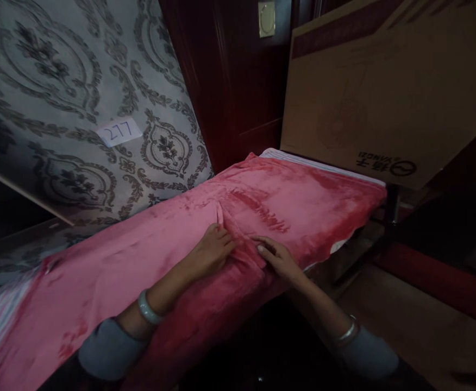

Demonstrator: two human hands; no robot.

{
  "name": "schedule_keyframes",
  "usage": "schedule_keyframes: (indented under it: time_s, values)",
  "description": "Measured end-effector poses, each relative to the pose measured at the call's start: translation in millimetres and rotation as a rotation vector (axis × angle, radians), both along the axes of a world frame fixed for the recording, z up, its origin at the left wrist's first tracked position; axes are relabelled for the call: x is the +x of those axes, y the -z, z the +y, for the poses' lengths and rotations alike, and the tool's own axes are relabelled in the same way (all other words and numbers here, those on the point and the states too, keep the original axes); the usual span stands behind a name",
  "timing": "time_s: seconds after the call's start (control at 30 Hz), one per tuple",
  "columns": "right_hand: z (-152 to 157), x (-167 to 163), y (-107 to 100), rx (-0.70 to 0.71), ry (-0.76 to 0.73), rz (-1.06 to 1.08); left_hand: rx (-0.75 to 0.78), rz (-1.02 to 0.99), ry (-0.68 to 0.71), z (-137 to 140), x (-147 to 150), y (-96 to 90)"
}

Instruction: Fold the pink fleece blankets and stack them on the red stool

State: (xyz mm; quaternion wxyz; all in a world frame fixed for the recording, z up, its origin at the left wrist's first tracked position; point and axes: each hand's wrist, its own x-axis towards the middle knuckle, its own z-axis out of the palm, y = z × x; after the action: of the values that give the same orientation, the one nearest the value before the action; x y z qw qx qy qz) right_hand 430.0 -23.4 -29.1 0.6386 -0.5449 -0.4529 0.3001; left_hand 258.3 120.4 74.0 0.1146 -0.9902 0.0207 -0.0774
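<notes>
A pink plush cloth [140,239] is spread lengthwise over a long, narrow surface, with darker red patches where its pile lies differently. My left hand [211,251] is closed on a raised fold near the middle of the cloth. Just to its right, my right hand [279,259] has thumb and fingers drawn together at the cloth's near side, gripping a bit of it. Between the hands the material is bunched and creased. Its near part hangs down in shadow.
Striped fabric [1,315] shows beneath the cloth at both ends. A large cardboard box [344,103] stands at the far right end. Patterned wallpaper [70,108] with a paper marked 277 [119,132] and a dark red panel [238,70] rise behind.
</notes>
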Motion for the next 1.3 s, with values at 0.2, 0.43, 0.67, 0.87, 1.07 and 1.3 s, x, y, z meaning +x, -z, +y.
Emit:
schedule_keyframes:
  time_s: [0.2, 0.43, 0.67, 0.87, 1.07, 1.3]
  values:
    - [1, -1, -6, -0.09, -0.031, 0.062, 0.12, -0.196, 0.053, 6, -22, 9.2]
    - [5, -19, -17, -0.014, 0.111, -0.102, 0.116, -0.253, 0.058, 4, -26, 16.8]
    - [2, -19, -10, -0.122, 0.088, -0.076, 0.086, -0.264, 0.056, 3, -26, 17.8]
    - [5, -16, -15, -0.105, -0.004, 0.065, 0.076, -0.262, 0.06, 4, -25, 19.2]
    - [8, -28, -18, 0.019, 0.034, -0.032, 0.08, -0.247, 0.046, 4, -25, 20.2]
    - [15, -25, -17, -0.034, 0.038, 0.28, 0.008, -0.166, 0.026, 3, -20, 12.1]
